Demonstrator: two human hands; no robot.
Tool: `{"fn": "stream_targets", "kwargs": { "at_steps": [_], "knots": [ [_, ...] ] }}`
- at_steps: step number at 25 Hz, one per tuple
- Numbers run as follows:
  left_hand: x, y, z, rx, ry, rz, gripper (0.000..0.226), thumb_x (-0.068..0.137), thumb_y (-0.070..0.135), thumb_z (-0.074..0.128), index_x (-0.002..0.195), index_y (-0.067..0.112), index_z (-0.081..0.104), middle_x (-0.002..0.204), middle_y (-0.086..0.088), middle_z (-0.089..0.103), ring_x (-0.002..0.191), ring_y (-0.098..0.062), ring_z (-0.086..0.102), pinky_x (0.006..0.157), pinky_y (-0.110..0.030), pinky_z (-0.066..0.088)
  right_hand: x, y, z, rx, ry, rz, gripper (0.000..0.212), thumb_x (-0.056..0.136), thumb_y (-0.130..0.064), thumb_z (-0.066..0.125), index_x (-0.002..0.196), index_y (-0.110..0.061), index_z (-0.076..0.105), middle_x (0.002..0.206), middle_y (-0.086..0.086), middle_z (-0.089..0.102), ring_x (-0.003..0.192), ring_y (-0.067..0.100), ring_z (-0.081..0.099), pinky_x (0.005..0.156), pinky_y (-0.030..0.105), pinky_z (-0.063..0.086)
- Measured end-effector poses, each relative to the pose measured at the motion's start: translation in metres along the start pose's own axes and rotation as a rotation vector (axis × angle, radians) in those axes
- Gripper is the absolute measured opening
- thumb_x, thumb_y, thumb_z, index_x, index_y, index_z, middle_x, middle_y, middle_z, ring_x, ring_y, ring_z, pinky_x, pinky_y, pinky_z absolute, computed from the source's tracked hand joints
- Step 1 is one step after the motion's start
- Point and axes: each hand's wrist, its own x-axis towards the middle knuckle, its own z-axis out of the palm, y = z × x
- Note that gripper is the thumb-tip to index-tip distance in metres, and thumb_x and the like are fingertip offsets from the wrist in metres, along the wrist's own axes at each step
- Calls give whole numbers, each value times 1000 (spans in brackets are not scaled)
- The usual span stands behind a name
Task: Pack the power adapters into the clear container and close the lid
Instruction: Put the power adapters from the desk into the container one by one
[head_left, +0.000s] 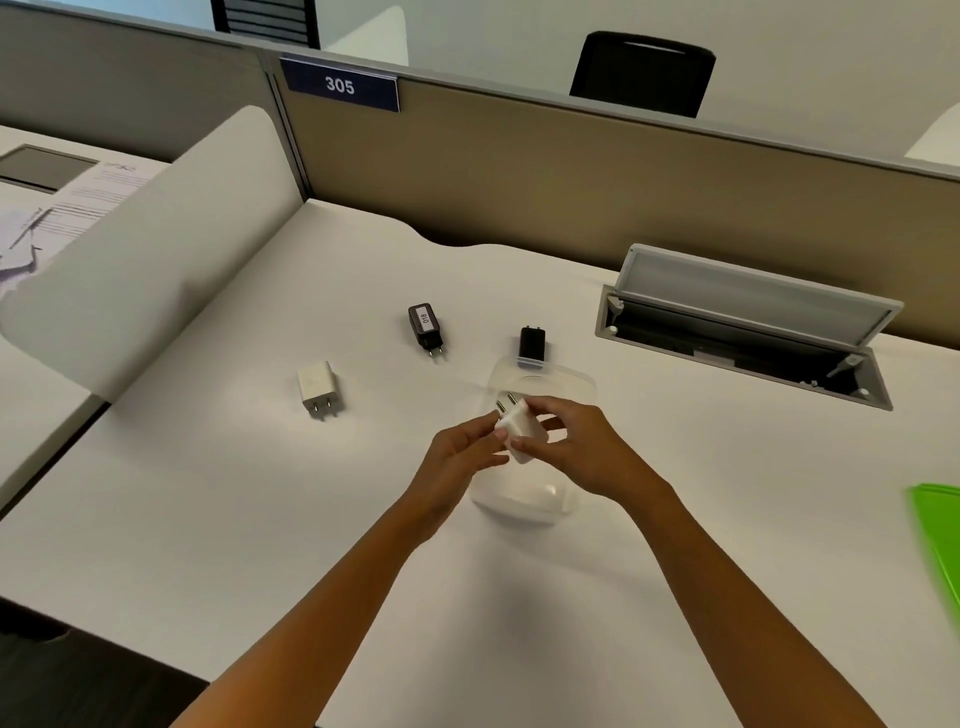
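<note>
White adapter (519, 428) gripped by fingers of left hand (462, 457) and right hand (587, 449) above clear container (540, 395); to be laid flat, prongs sideways.

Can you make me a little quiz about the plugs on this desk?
1. True or false: both hands hold the white adapter.
2. How many adapters lie loose on the desk?
3. Which adapter has a label? A) white two-pin adapter B) black adapter C) far black adapter

Key: 1. True: left hand and right hand hold it above the clear container. 2. Three. 3. B.
</note>
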Motion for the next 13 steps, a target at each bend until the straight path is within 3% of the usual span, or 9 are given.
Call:
{"fn": "stream_targets", "kwargs": {
  "at_steps": [3,6,9,13],
  "knots": [
    [-3,-18,-3,484,128,111,65,88,18,70,146,27,44,152,6,44,137,-10,42,109,-26,38,9,16,4,-170,-40,42,63,81,-46,70,136,-22,49,126,-9,54,112,16,57,93,31,53],
    [1,-39,-12,889,46,192,102,73,46,82,155,28,23,164,13,16,151,-2,-1,118,-27,12,14,27,16,-415,-211,67,66,83,-43,69,140,-19,45,139,0,50,125,21,49,102,34,44],
    [8,-53,-16,968,-15,183,113,71,55,81,157,23,15,165,12,7,151,-4,-10,126,-37,6,15,31,29,-480,-301,63,66,85,-36,70,142,-16,44,141,3,47,126,22,47,102,31,40],
    [12,-56,-18,882,11,209,108,75,47,81,157,21,16,165,11,9,152,-5,-4,126,-37,8,15,35,38,-425,-319,53,56,85,-24,71,137,-15,51,134,4,54,119,22,53,101,31,45]
  ]
}}
